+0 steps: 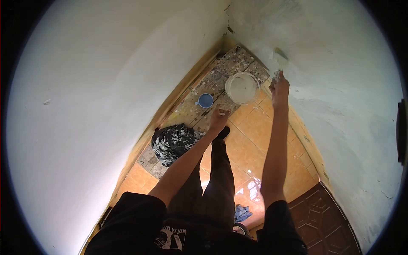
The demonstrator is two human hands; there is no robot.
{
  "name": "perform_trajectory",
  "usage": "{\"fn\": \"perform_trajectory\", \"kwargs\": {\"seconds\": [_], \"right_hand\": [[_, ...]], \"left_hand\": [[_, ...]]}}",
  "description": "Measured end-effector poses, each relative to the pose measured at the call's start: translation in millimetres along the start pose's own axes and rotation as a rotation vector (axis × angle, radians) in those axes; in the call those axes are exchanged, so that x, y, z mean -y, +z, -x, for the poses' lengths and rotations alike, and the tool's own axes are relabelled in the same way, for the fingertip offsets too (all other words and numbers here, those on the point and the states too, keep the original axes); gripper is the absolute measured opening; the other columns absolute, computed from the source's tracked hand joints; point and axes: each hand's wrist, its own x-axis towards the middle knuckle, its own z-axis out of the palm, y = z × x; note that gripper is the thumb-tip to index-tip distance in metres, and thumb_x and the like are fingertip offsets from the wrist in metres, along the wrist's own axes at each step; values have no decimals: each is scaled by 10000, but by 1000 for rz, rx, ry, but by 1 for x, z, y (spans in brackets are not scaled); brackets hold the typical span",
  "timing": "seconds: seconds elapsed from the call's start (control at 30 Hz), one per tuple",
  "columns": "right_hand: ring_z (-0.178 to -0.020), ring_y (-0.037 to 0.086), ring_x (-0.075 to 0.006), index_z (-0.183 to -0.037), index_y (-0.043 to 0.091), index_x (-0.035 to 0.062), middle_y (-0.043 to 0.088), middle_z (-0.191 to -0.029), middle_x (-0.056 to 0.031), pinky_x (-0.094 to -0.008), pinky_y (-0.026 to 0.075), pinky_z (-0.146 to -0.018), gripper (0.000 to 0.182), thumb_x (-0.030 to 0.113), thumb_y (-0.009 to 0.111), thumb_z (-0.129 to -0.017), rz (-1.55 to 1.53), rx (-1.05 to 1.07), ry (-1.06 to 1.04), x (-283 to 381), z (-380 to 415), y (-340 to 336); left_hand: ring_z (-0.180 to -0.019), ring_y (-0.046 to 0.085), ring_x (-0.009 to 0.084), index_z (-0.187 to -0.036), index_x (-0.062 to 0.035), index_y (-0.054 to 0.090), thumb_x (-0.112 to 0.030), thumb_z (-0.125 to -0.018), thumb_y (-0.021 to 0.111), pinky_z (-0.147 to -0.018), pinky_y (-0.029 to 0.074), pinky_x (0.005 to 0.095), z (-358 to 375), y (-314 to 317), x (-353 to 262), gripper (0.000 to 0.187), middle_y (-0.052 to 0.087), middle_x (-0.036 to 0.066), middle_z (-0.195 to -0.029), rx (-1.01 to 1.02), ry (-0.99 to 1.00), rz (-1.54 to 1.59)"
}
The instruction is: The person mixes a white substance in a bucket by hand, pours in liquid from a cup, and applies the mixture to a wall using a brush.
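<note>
My right hand (279, 89) is closed around the handle of a paintbrush (280, 59) at the right-hand wall (335, 80). The bristles are up by the wall surface, which shows streaky, uneven paint. My left hand (219, 119) hangs over the floor with its fingers curled in; a small pale patch shows at the fingertips, too small to name. Nearest to it are a blue mug (206, 100) and a round whitish tub (242, 88), both standing on a paint-spattered floor covering (204, 80). The tub's contents look pale.
A crumpled black-and-white cloth (174, 143) lies by the left wall (97, 93). Orange tiles (242, 140) surround my feet. A blue cloth (243, 213) lies behind my legs, and a brown panelled door (325, 221) is at lower right. The two walls meet in a corner ahead.
</note>
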Motion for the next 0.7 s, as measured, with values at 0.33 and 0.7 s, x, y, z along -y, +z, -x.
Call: {"fn": "perform_trajectory", "kwargs": {"seconds": [0.33,0.7], "right_hand": [[-481,319,-110,-751,423,129,343,-574,28,-286,289,-459,319,327,481,-994,-165,51,169,-62,-20,-3],[-548,390,-108,-853,468,114,419,-650,8,-270,350,-504,296,380,490,-981,-257,104,-254,-21,51,21]], "left_hand": [[-724,661,223,-1090,-11,524,-283,-830,678,-641,500,360,3,8,-8,406,662,108,-857,45,17,6],[-697,648,205,-1102,4,517,-254,-832,687,-608,487,348,16,9,-1,410,657,92,-823,54,22,23]]}}
